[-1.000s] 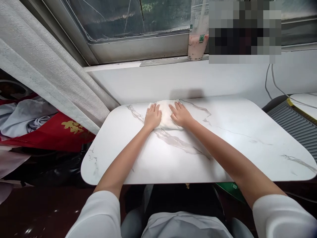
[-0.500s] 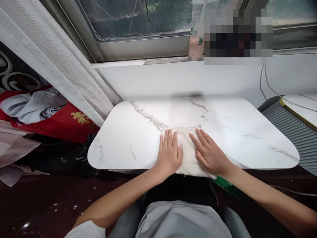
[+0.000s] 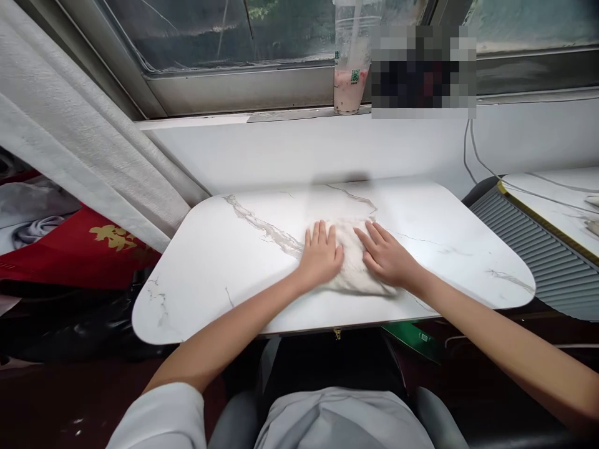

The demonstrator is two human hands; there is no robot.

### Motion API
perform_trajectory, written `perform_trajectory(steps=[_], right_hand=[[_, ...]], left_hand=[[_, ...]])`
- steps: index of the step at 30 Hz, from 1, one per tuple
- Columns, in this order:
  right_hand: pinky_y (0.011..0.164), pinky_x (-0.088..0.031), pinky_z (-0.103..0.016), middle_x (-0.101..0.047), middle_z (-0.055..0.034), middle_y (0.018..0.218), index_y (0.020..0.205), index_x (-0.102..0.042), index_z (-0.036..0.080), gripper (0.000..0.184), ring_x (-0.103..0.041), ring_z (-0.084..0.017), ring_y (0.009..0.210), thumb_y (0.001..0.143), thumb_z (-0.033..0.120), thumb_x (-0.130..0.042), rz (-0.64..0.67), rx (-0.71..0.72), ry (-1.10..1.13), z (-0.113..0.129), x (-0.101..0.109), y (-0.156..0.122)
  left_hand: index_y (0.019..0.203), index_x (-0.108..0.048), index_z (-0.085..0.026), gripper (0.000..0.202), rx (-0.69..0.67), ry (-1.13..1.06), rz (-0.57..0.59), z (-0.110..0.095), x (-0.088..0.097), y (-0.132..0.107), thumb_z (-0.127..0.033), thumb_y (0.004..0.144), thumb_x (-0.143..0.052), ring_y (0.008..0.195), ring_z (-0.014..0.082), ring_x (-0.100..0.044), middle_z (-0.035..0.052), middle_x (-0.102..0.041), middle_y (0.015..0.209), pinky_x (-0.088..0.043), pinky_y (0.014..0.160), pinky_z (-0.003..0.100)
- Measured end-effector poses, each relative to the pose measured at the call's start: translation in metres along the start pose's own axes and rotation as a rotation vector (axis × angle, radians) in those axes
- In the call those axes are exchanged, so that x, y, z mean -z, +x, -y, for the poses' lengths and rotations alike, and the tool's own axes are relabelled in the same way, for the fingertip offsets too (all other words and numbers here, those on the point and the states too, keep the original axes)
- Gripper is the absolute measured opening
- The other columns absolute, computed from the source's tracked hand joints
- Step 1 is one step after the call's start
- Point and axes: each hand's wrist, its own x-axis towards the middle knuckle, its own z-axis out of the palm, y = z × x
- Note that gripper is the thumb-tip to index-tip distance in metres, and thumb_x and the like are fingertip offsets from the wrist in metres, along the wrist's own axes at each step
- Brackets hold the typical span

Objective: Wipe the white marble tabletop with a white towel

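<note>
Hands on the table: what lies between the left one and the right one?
A strip of the white cloth. The left hand and the right hand both lie flat on it, as the head view shows.

Clothing on the upper body: the left sleeve [image 3: 161, 416] is white, plain and smooth, loose in cut with a rounded hem, and ends above the elbow, leaving the left forearm [image 3: 243, 330] uncovered down to the left hand [image 3: 322, 257]. The right arm [image 3: 491, 349] is uncovered from the right hand [image 3: 387, 259] to the picture's edge. At bottom centre a pale grey garment [image 3: 344, 419] with soft folds and a central crease covers the front of the body; whether it is an apron, a shirt or trousers cannot be told.
</note>
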Motion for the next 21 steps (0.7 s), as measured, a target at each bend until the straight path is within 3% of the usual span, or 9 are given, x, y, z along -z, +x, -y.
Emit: perform_trajectory(steps=[6, 10, 15, 21], right_hand=[[0.11, -0.034, -0.057, -0.037, -0.0208, 0.155, 0.151, -0.036, 0.007, 0.061, -0.029, -0.039, 0.144, 0.095, 0.03, -0.029, 0.052, -0.067, -0.03, -0.048, -0.012, 0.093], [0.109, -0.034, -0.053, -0.037, -0.0213, 0.155, 0.151, -0.035, 0.007, 0.061, -0.034, -0.039, 0.14, 0.095, 0.031, -0.028, 0.079, -0.131, -0.024, -0.069, -0.016, 0.138], [0.11, -0.034, -0.051, -0.041, -0.0177, 0.153, 0.151, -0.037, 0.01, 0.06, -0.036, -0.036, 0.139, 0.094, 0.03, -0.029, 0.051, -0.147, 0.026, -0.083, -0.018, 0.157], [0.113, -0.03, -0.051, -0.036, -0.0195, 0.155, 0.151, -0.035, 0.008, 0.06, -0.033, -0.036, 0.142, 0.095, 0.028, -0.028, 0.058, -0.182, 0.033, -0.08, -0.016, 0.145]], left_hand=[[0.151, -0.033, -0.007, 0.056, -0.007, -0.006, -0.101, 0.036, 0.001, 0.102, -0.031, 0.101, -0.03, 0.152, 0.0267, -0.018, 0.0167, -0.025, 0.163, -0.013, 0.124, 0.046], [0.149, -0.037, -0.013, 0.054, 0.044, -0.035, -0.16, 0.049, 0.003, 0.148, -0.032, 0.1, -0.029, 0.151, 0.0241, -0.022, 0.0121, -0.03, 0.162, -0.016, 0.124, 0.044], [0.148, -0.039, -0.013, 0.053, 0.077, -0.041, -0.195, 0.048, 0.003, 0.169, -0.031, 0.1, -0.027, 0.151, 0.0239, -0.024, 0.0118, -0.033, 0.161, -0.018, 0.124, 0.045], [0.149, -0.037, -0.013, 0.053, 0.081, -0.031, -0.208, 0.039, 0.002, 0.16, -0.03, 0.1, -0.026, 0.151, 0.0237, -0.023, 0.0119, -0.032, 0.161, -0.018, 0.123, 0.046]])
